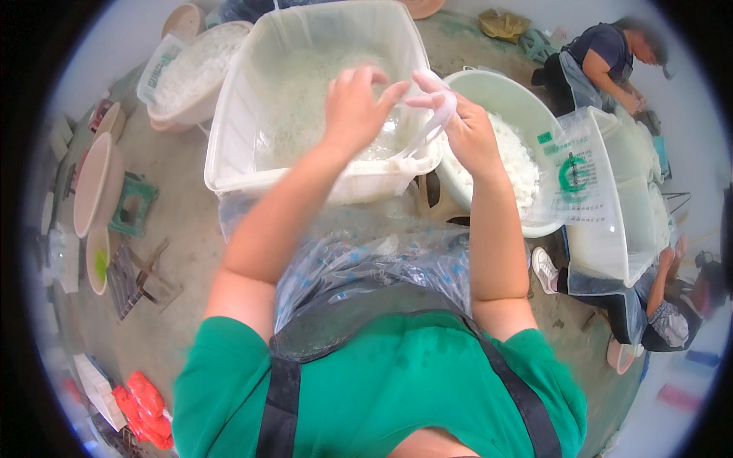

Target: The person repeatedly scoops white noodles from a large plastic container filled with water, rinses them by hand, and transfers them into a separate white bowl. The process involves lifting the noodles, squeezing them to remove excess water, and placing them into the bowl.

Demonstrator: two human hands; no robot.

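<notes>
A large white plastic tub [269,177] holding cloudy water stands before me. My left hand [362,106] is over its water, fingers curled and apart, with nothing plainly held. At the tub's right edge is my right hand [467,123], a pale, soft, stretchy strip [440,121] looped about its fingers. This strip runs down to a knotted pale band [408,166] on the tub's rim. Just right of the tub, a pale green round basin [481,86] contains white, lumpy pieces [518,166]. A printed clear plastic bag [578,172] lies over that basin's right side.
Two co-workers [604,57] [667,309] are at the right, beside white tubs [615,246]. At upper left, a basin [197,106] holds white pieces. A green stool [134,203], a pink basin [98,183] and a folding stool [137,277] stand at the left. Red plastic bags [146,409] lie lower left.
</notes>
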